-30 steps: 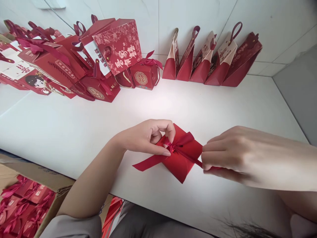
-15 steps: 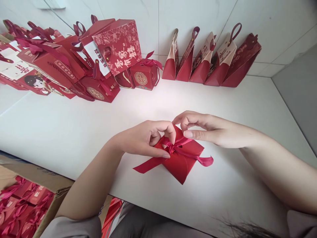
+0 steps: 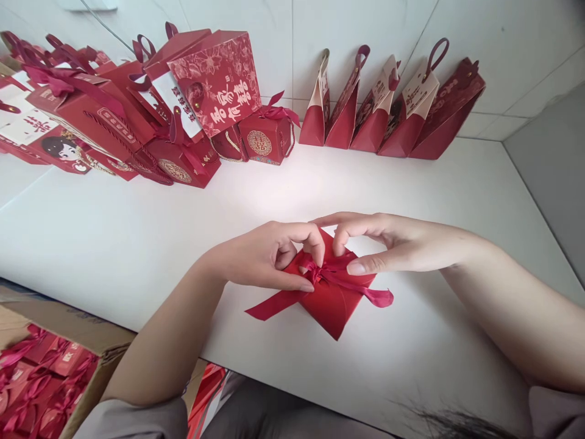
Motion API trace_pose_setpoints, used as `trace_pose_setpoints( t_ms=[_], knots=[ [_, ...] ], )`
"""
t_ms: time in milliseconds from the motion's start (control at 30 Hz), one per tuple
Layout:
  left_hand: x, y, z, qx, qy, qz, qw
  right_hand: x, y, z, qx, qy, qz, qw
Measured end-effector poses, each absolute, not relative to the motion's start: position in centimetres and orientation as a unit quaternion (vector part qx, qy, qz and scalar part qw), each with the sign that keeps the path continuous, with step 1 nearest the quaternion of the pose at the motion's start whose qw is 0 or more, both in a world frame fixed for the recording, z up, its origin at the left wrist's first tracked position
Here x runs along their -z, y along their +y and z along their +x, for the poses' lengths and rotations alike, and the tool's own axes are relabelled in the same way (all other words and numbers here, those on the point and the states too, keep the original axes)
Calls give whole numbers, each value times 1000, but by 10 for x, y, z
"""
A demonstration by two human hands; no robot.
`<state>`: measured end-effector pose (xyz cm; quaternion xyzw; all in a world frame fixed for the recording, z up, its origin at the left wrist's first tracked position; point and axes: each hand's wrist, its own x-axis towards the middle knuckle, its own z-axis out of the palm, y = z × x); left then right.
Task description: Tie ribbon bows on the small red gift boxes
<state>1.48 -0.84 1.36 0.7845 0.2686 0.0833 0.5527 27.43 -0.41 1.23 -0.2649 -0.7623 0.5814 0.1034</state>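
A small red gift box (image 3: 336, 311) lies cornerwise on the white table in front of me, with a dark pink satin ribbon (image 3: 274, 303) knotted across its top. At the knot, my left hand (image 3: 269, 253) is closed in a pinch on the ribbon, its thumb resting on the box. My right hand (image 3: 388, 244) hovers over the far right side of the box, thumb and index finger apart beside a ribbon strand. Its other fingers reach behind the box's far corner, their tips partly hidden. One loose ribbon tail hangs off each side of the box.
Many red gift boxes (image 3: 123, 110) with cord and ribbon handles are heaped at the back left. Several tapered boxes (image 3: 313, 125) stand in a row against the tiled wall. At the lower left, an open cardboard carton (image 3: 107, 366) holds ribbon-tied red boxes (image 3: 68, 360).
My right hand has shifted slightly down and to the right, its thumb and index finger moving lower over the ribbon. My left hand and the box have stayed put.
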Motion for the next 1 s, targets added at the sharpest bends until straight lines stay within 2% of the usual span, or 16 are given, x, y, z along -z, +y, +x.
trace_pose_setpoints(
  t_ms=[267,700,900,1000],
  knots=[
    [-16,-9,14,-84,261,799,536,-8,-5,270,-599,-748,-259,123],
    [-18,-11,12,-77,288,805,512,-8,-13,267,-545,-775,-279,155],
    [-20,-10,11,-74,326,799,499,-13,-19,269,-420,-775,-373,288],
    [-19,-9,11,-69,331,798,499,-18,-22,273,-393,-803,-387,225]
  ],
)
